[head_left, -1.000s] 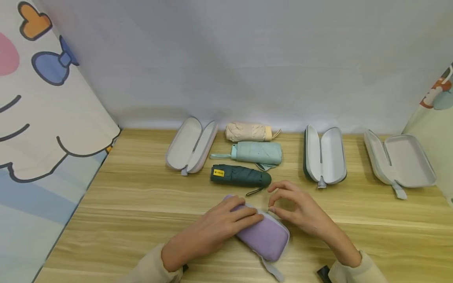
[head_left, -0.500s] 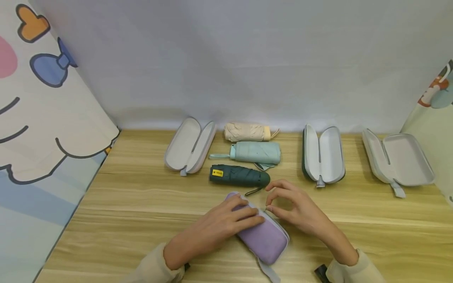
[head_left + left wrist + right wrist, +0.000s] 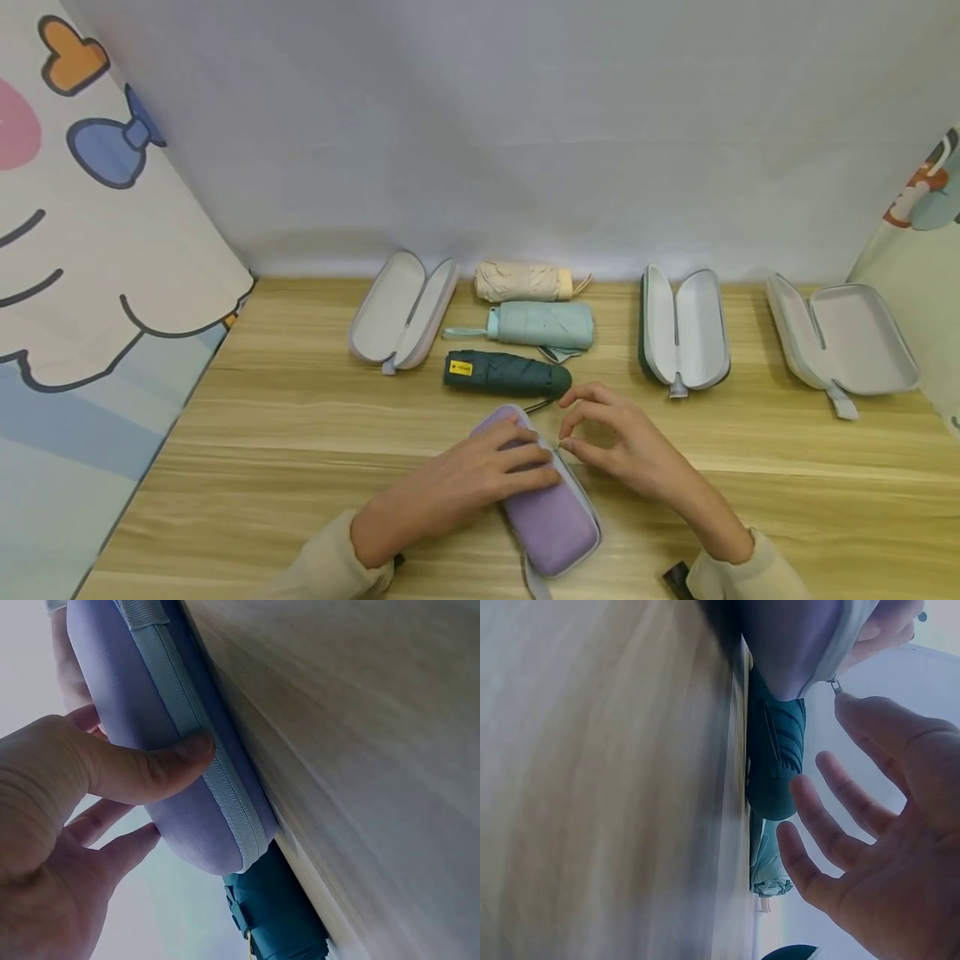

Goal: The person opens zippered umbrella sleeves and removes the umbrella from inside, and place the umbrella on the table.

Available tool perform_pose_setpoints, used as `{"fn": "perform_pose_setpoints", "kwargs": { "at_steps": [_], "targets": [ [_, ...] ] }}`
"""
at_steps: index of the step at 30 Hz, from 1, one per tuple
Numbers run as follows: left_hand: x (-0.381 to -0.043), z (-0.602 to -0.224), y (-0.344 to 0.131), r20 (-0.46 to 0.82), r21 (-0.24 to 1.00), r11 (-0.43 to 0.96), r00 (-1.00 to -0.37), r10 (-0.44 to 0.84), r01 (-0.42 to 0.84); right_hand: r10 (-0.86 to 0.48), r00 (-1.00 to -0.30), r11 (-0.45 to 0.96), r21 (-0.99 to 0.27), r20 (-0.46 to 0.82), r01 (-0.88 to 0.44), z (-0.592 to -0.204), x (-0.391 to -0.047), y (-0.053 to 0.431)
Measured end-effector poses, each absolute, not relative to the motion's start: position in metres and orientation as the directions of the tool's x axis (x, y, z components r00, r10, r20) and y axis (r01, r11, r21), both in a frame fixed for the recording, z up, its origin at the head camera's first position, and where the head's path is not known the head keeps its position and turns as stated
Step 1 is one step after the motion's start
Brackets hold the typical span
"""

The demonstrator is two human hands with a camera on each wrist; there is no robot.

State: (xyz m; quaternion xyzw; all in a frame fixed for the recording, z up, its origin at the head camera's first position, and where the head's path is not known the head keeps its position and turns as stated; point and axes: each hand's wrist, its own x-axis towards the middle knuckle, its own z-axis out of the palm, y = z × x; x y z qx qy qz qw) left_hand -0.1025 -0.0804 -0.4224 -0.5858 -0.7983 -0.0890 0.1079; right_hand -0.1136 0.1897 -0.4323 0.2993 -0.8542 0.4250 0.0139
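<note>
A closed-looking purple zip case lies on the table in front of me, its grey zipper band running round the side. My left hand holds it, fingers spread over the top and thumb pressed on the zipper band in the left wrist view. On the far right side my right hand pinches the small zipper pull between thumb and index finger; its other fingers are spread apart. A grey strap sticks out from the case's near end. Just beyond the case lies a dark green folded umbrella.
A light teal folded umbrella and a beige one lie behind the green one. One open case stands left of them, and two more, a dark-sided case and a pale case, stand to the right near the back wall.
The purple case has turned, its near end swinging left and its far end reaching the green umbrella's cord. My right hand has shifted slightly left with the zipper pull.
</note>
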Motion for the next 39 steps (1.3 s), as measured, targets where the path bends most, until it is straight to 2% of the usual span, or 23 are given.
{"fn": "perform_pose_setpoints", "kwargs": {
  "at_steps": [20, 31, 39],
  "targets": [
    [-0.1001, -0.4223, -0.0808, 0.234, -0.004, 0.240, -0.232, 0.944, 0.971, -0.480, -0.837, 0.475, -0.724, 0.263, -0.500, -0.4317, -0.1123, 0.1852],
    [-0.0977, -0.4212, -0.0764, 0.211, -0.023, 0.182, -0.173, 0.962, 0.983, -0.448, -0.845, 0.494, -0.707, 0.292, -0.506, -0.4322, -0.1132, 0.1864],
    [-0.0980, -0.4208, -0.0743, 0.198, -0.013, 0.153, -0.148, 0.969, 0.988, -0.433, -0.863, 0.510, -0.718, 0.262, -0.474, -0.4336, -0.1143, 0.1875]
  ]
}}
